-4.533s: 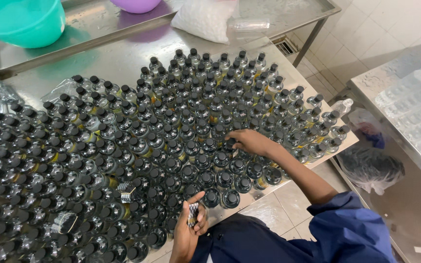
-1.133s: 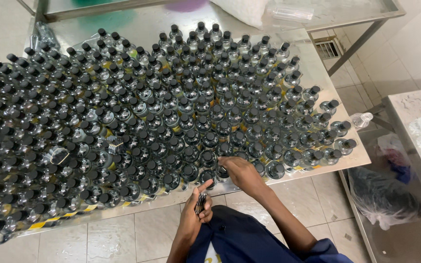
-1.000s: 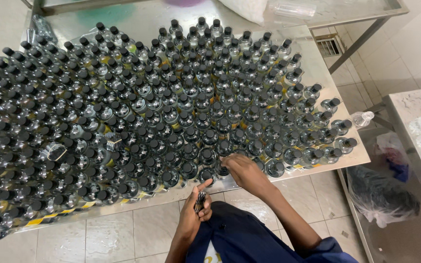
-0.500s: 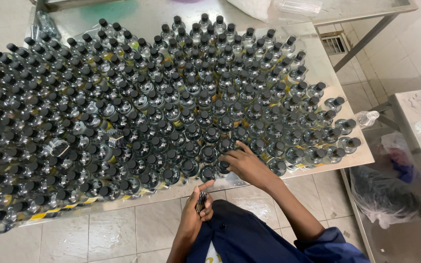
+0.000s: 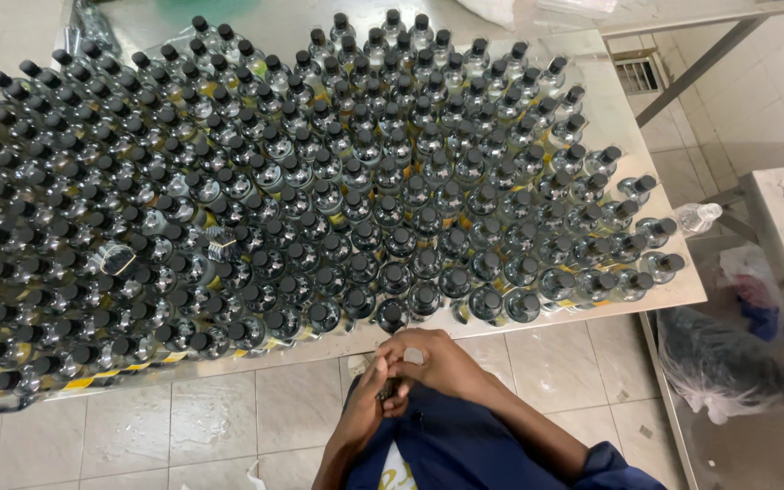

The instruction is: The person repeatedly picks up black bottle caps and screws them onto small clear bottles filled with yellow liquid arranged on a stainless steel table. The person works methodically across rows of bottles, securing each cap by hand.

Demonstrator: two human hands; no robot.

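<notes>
Pulled back from the clear black-capped bottles (image 5: pixel 392 313), right hand (image 5: pixel 437 358) now joins left hand (image 5: pixel 376 399), both grasping a small dark object (image 5: pixel 388 392) beside the steel counter (image 5: pixel 673 290); hold it steady.

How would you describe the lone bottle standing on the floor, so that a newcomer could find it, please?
Start at the steel table crowded with black-capped bottles. Past its right edge, a clear bottle stands alone on the tiled floor, and its cap is pale, not black.
</notes>
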